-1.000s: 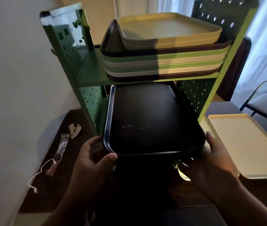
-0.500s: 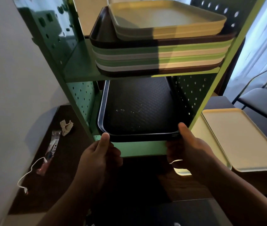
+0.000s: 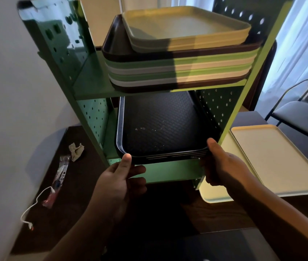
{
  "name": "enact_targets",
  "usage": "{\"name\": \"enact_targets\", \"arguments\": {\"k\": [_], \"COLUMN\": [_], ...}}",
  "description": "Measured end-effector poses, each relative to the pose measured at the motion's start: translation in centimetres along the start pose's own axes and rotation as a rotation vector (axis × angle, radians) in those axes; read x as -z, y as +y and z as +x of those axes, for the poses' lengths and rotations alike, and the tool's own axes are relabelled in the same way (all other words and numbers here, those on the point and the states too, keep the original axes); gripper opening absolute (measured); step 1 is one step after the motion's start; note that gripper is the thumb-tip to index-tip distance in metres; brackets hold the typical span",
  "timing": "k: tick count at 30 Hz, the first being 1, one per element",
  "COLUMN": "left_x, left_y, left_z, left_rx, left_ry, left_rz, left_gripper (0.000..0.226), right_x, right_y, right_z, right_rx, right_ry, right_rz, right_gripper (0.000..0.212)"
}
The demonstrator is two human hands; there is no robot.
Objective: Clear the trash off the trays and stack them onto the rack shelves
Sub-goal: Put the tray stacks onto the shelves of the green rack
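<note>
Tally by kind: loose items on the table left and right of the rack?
Cream trays: 2
Crumpled napkin: 1
Plastic wrapper: 1
White string: 1
Total: 5

Dark wooden table (image 3: 77, 200), grey chair (image 3: 300, 117) by sheer curtain (image 3: 303, 44), white wall (image 3: 8, 110)
</note>
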State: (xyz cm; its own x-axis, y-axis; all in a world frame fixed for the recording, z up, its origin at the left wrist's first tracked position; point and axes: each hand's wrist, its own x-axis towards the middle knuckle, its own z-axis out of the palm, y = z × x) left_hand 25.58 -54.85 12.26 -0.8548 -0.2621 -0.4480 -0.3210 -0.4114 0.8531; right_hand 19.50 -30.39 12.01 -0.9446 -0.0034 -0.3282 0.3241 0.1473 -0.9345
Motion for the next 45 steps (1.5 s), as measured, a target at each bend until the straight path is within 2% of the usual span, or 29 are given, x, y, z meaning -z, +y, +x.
{"name": "enact_targets", "arguments": {"k": [4, 6, 10, 13, 17, 21, 24, 30, 33, 35, 38, 42, 45], "left_x": [-1.1, -2.4, -6.7, -10.5, -16.6, -23.6, -30.2, -38.6, -40.1, -40.6, -41.1, -41.6, -41.4], "left_y": [-0.3, -1.4, -4.4, -6.6, -10.0, -14.5, -19.1, -27.2, -29.3, -30.3, -31.0, -31.0, -30.7], "left_z": [-1.3, -2.1, -2.0, -0.5, 1.3, 3.4, 5.9, 10.8, 11.8, 12.1, 12.5, 12.7, 13.1], "left_rx": [0.009, 0.002, 0.030, 0.005, 0.003, 0.020, 0.065, 0.257, 0.325, 0.334, 0.319, 0.353, 0.401], "left_ry": [-0.034, -0.111, -0.301, -0.403, -0.528, -0.592, -0.560, -0.363, -0.322, -0.300, -0.220, -0.183, -0.207], "left_rz": [0.056, 0.192, 0.395, 0.504, 0.647, 0.828, 0.947, 1.186, 1.312, 1.331, 1.316, 1.312, 1.313], "left_gripper": [0.038, 0.042, 0.022, 0.016, 0.008, 0.014, 0.022, 0.053, 0.044, 0.031, 0.021, 0.027, 0.036], "right_x": [1.7, 2.6, 4.2, 6.4, 11.6, 17.5, 23.2, 34.7, 38.4, 40.3, 42.8, 44.1, 45.2], "right_y": [1.1, 2.3, 4.5, 5.2, 6.2, 8.0, 11.1, 16.1, 17.5, 18.4, 20.2, 19.9, 18.5], "right_z": [0.3, 0.1, -0.2, -0.1, 2.2, 6.5, 11.0, 17.4, 20.3, 21.7, 23.2, 23.2, 23.6], "right_rx": [-0.020, -0.013, -0.071, -0.105, -0.154, -0.192, -0.220, -0.362, -0.403, -0.416, -0.465, -0.472, -0.480], "right_ry": [-0.185, -0.269, -0.314, -0.263, -0.069, 0.081, 0.214, 0.316, 0.386, 0.420, 0.379, 0.433, 0.429], "right_rz": [0.146, 0.161, 0.184, 0.174, 0.106, -0.013, -0.151, -0.373, -0.585, -0.637, -0.505, -0.317, -0.267], "right_gripper": [0.069, 0.069, 0.055, 0.048, 0.038, 0.026, 0.019, 0.045, 0.058, 0.057, 0.049, 0.052, 0.031]}}
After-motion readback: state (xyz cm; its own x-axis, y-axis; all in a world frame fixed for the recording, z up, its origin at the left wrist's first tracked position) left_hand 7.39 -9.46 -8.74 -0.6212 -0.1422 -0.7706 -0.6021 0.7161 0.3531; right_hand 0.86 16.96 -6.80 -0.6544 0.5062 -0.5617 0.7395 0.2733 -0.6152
